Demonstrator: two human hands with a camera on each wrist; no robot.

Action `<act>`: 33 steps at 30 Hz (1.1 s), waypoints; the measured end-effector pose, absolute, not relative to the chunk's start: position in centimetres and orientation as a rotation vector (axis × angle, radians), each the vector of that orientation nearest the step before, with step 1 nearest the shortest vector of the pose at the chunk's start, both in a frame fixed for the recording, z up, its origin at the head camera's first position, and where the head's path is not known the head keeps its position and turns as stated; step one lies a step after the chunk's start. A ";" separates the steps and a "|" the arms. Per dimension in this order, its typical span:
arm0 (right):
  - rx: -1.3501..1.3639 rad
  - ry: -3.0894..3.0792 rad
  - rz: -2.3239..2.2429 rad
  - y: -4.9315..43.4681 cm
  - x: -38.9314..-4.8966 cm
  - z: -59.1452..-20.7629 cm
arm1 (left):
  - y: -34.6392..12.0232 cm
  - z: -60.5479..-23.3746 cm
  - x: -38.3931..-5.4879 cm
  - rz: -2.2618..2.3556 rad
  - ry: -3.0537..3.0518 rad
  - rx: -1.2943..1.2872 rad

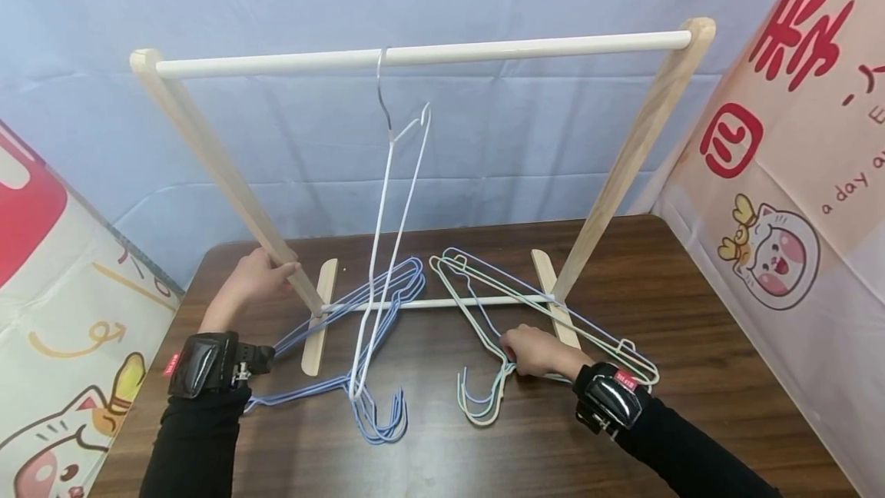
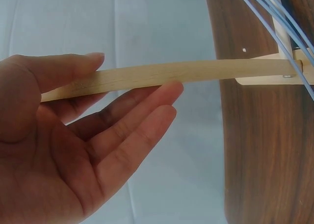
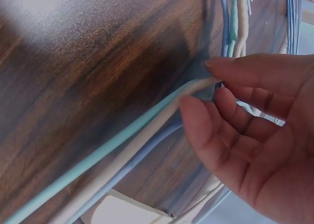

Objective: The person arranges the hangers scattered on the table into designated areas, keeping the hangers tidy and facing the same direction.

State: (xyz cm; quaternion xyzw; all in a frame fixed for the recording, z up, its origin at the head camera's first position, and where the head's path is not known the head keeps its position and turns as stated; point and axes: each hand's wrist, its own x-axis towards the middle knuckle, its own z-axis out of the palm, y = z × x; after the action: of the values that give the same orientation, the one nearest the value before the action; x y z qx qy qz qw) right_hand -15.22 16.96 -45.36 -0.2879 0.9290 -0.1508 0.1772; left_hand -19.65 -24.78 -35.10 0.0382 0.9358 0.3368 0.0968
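- The right hand [image 1: 535, 350] has its thumb and fingers pinching a cream hanger [image 3: 132, 148] near its neck, low on the right side of the scene.
- A mint hanger [image 3: 100, 154] and a blue hanger [image 3: 128, 168] run just beside it.
- The left hand [image 1: 254, 283] grips the rack's left post [image 1: 221, 167], thumb on one side, fingers on the other.
- Blue hangers [image 1: 399, 413] lie bunched left of centre on the worktop [image 1: 442, 471].
- A white hanger [image 1: 382, 214] hangs from the top rail [image 1: 518, 51].
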 end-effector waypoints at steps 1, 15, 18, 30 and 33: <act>-0.813 2.626 -0.423 16.9 -15.2 -45.4 | -24.8 -35.1 -19.6 1.003 2.773 0.116; -0.821 2.616 -0.395 16.7 -15.2 -45.3 | -24.6 -34.9 -19.7 0.959 2.769 0.109; -0.806 2.622 -0.380 16.6 -15.1 -45.3 | -24.6 -34.9 -19.7 0.959 2.770 0.110; -0.811 2.652 -0.358 16.4 -14.8 -44.2 | -24.7 -35.0 -19.6 0.971 2.762 0.110; -0.826 2.653 -0.350 16.4 -14.9 -43.9 | -24.7 -35.0 -19.5 0.968 2.764 0.105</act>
State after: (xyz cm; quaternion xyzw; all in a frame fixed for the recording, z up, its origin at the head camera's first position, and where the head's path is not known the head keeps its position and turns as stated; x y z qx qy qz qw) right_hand -14.91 16.40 -43.93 -0.2906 0.9336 -0.1230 0.1698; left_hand -19.54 -24.71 -35.01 0.0357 0.9379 0.3285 0.1055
